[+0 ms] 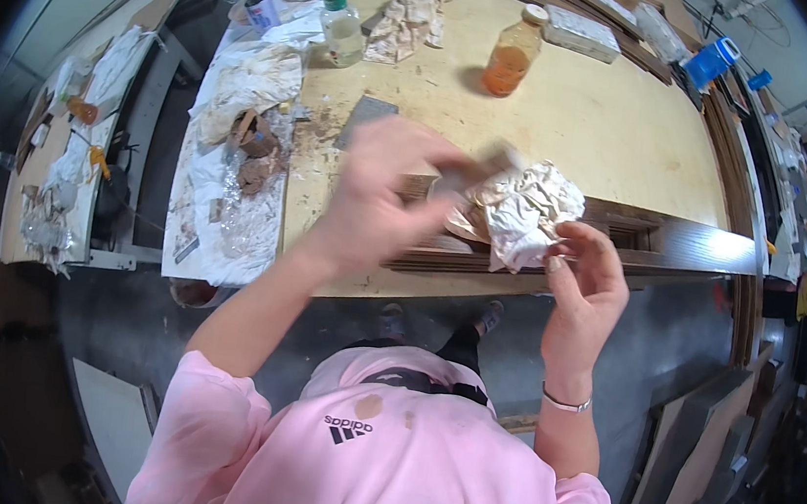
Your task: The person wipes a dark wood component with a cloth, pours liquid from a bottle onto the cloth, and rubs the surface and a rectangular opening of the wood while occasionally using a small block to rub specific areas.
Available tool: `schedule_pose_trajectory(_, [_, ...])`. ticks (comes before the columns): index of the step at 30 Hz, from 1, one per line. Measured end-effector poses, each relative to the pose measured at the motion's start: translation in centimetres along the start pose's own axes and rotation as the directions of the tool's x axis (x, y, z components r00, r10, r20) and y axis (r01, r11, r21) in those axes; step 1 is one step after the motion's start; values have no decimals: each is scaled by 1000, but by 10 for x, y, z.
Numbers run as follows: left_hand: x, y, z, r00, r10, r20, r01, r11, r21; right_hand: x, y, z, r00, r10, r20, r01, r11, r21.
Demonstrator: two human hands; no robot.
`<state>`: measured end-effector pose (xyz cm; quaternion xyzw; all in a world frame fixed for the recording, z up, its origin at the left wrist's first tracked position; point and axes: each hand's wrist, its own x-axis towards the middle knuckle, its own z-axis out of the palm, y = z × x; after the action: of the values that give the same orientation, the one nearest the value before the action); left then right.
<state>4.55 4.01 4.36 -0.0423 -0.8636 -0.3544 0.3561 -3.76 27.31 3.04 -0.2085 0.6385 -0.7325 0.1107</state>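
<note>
My right hand (589,286) pinches the lower right edge of a crumpled white cloth (531,211) between thumb and fingers. The cloth has light tan stains and is bunched up over dark brown wooden strips (699,246) along the table's near edge. To the left of the cloth, my left hand (385,196) is smeared by motion, its thumb and fingers curled together. A small brownish thing with a greyish end (491,166) shows blurred at its fingertips; its kind cannot be made out. A grey flat pad (366,120) lies behind my left hand.
A bottle of orange liquid (513,52) and a pale wrapped block (582,35) stand at the table's far side. A clear bottle (341,24) and a stained cloth (408,21) are at far left, beside a littered white sheet (225,174). Long brown boards (728,158) line the right edge.
</note>
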Motion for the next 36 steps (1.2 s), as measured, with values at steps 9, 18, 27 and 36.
schedule_pose_trajectory(9, [-145,-154,-35,843,-473,-258,478,436,762,37,30,33,899,-242,364,436,432,-790])
schedule_pose_trajectory(18, [7,-88,15,948,-265,175,258,964,58,-10,58,116,671,-393,628,721,543,-430])
schedule_pose_trajectory(27, [28,-67,59,512,-431,743,56,880,472,-26,60,65,730,-436,525,670,609,-425])
schedule_pose_trajectory(36, [49,-54,80,441,-370,818,25,916,401,-47,49,84,582,-528,618,779,581,-236])
